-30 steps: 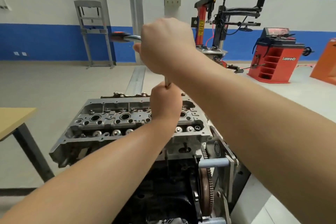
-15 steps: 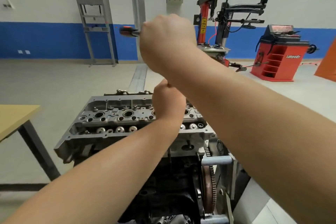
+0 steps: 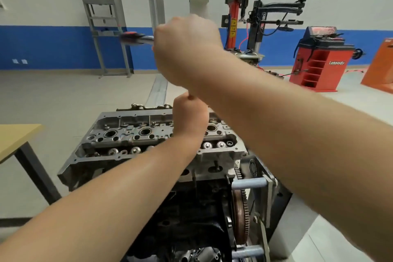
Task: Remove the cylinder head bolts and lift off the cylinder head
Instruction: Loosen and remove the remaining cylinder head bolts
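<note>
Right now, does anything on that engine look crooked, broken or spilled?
Nothing stands out. The cylinder head sits flat and square on the engine block, with no spill or visible damage. The right hand grips a ratchet handle, blurred, and the left hand holds its upright shaft, mostly hidden.

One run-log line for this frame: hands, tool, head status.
right hand: grips ratchet handle | left hand: holds extension shaft, mostly hidden | cylinder head: seated on block | phase: bolt removal
</note>
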The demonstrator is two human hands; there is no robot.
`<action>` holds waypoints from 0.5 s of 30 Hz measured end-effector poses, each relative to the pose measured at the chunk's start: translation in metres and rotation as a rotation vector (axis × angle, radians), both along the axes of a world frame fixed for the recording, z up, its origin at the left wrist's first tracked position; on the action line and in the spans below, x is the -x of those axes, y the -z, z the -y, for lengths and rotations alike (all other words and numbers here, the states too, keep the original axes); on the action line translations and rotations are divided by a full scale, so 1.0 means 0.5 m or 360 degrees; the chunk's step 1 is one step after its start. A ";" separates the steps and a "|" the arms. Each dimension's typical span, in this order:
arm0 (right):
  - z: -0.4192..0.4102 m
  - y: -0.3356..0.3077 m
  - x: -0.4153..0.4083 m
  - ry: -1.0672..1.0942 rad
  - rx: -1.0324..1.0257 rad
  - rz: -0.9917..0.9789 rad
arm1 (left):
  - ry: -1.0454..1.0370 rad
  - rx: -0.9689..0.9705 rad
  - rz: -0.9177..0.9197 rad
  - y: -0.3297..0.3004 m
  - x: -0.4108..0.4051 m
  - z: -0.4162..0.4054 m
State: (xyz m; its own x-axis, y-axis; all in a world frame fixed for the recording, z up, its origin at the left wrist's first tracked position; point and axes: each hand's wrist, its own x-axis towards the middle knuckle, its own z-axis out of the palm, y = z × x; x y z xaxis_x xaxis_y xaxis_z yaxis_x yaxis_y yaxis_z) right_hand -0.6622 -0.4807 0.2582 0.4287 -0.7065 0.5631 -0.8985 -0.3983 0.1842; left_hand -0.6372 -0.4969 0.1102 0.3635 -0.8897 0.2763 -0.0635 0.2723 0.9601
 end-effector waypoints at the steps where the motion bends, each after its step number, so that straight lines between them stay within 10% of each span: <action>1: -0.008 0.003 -0.008 0.0087 0.0071 -0.0063 | -0.0138 -0.0046 -0.0040 0.001 0.012 -0.006; 4: 0.016 -0.004 0.010 0.0005 0.0007 -0.0033 | 0.0005 0.0010 0.0046 -0.011 0.006 -0.007; 10: 0.006 -0.019 0.087 -0.1101 -0.0915 0.0651 | 0.1425 -0.0132 0.0032 -0.024 -0.080 0.023; 15: 0.010 -0.006 0.022 -0.0135 -0.0108 0.0088 | 0.0337 -0.0019 0.0057 -0.010 -0.020 0.021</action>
